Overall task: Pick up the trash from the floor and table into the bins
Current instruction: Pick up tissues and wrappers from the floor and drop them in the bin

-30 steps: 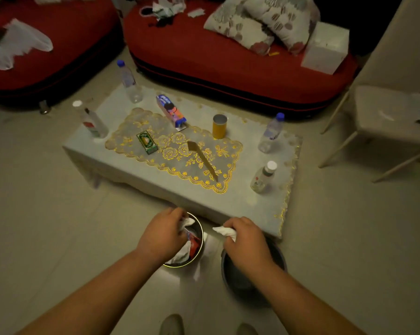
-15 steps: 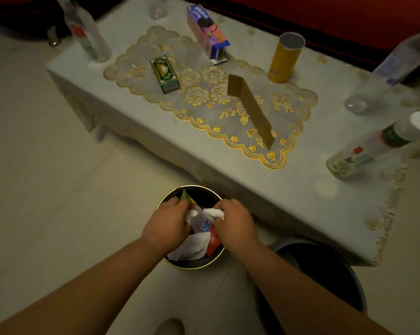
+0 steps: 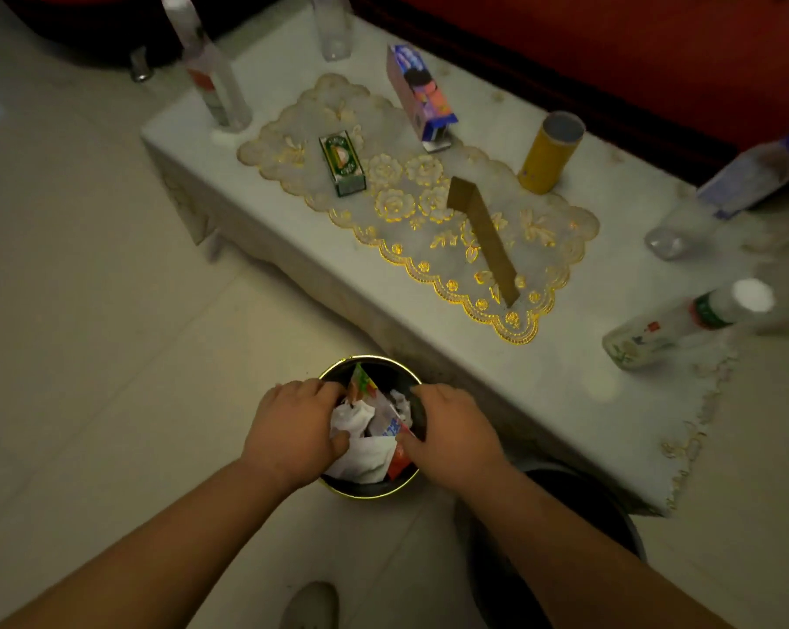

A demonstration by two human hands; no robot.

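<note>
My view, six o'clock: both hands in the gold-rimmed bin (image 3: 369, 493) below the table (image 3: 588, 383); left hand (image 3: 293, 429) clutching white tissue (image 3: 352, 417); right hand (image 3: 451, 435) curled over wrappers (image 3: 397, 463), grip I cannot tell; dark bin (image 3: 565, 488) at its four o'clock.

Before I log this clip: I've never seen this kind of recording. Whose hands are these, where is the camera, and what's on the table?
No machine here: a head-worn camera looks down at a person's bare hands. Both reach into a gold-rimmed bin on the floor. The left hand grips crumpled white paper; whether the right hand holds anything is unclear. On the table: a green box, a blue carton, a yellow tube, a cardboard strip and four plastic bottles. A dark bin stands beside.
</note>
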